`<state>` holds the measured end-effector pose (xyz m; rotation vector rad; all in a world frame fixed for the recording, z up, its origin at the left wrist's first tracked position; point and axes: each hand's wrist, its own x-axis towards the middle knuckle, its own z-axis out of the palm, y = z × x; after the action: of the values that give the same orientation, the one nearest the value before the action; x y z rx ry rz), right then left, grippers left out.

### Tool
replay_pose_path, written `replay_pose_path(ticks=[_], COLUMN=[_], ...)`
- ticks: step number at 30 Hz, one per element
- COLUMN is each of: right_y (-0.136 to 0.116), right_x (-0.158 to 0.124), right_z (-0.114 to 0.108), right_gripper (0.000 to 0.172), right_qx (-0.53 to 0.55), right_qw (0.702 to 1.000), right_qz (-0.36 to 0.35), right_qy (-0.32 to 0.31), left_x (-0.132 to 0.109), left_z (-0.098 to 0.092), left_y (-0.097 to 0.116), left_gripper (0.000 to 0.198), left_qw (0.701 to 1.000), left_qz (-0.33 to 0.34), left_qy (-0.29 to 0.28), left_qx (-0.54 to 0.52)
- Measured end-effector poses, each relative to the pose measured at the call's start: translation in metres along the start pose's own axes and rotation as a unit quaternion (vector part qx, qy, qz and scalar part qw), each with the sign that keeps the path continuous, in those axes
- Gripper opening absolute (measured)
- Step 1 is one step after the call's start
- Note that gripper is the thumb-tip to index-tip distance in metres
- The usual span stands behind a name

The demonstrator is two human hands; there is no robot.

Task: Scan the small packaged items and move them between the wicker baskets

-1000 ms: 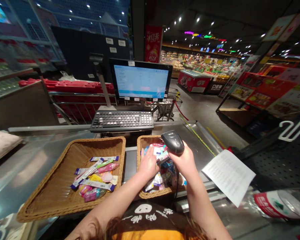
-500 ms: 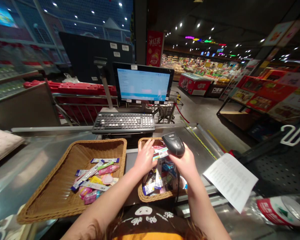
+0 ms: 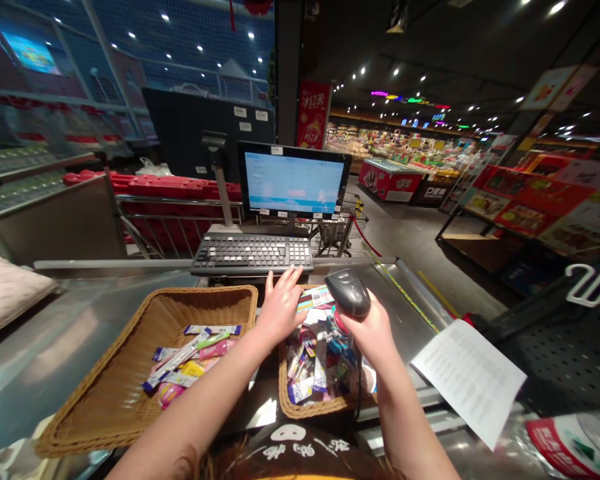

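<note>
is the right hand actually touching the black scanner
Touching. The head view shows the right hand gripping the black scanner, with no gap between them.

dark garment [image 3: 293, 465] with white lettering [image 3: 303, 451] and a rounded white emblem [image 3: 287, 433], orange sliver [image 3: 300, 477] below, bare forearms [image 3: 207, 383]

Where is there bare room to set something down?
Bare metal counter shows between the spotted cushion and left wicker basket, and between the barcode scanner and printed sheet. The left basket's outer side has room. The right basket is crowded: packets inside, scanner above, left hand at its rim.
</note>
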<state>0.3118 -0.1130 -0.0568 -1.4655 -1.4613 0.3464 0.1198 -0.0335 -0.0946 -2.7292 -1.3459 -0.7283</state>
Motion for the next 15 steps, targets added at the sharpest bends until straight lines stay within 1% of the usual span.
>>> replay_pose_path(ticks=[3,6,11,15], right_y=[-0.002,-0.007,-0.023,-0.034], right_x=[0.003,0.005,0.009,0.011], right_z=[0.004,0.009,0.019,0.028], right_gripper=[0.037,0.039,0.041,0.047], right_qx=[-0.006,-0.011,-0.007,0.002], right_qw=[1.000,0.999,0.997,0.995], right_qz=[-0.017,-0.037,-0.081,-0.101], right_qy=[0.004,0.003,-0.001,-0.022], left_x=[0.004,0.006,0.008,0.007], left_z=[-0.009,-0.022,-0.049,-0.067], left_y=[-0.006,-0.016,-0.037,-0.053], left_gripper=[0.020,0.019,0.021,0.021], left_qw=[1.000,0.999,0.995,0.990], left_qz=[0.004,0.007,-0.007,-0.012], left_qy=[0.021,0.043,0.079,0.104], left_qx=[0.012,0.032,0.066,0.092])
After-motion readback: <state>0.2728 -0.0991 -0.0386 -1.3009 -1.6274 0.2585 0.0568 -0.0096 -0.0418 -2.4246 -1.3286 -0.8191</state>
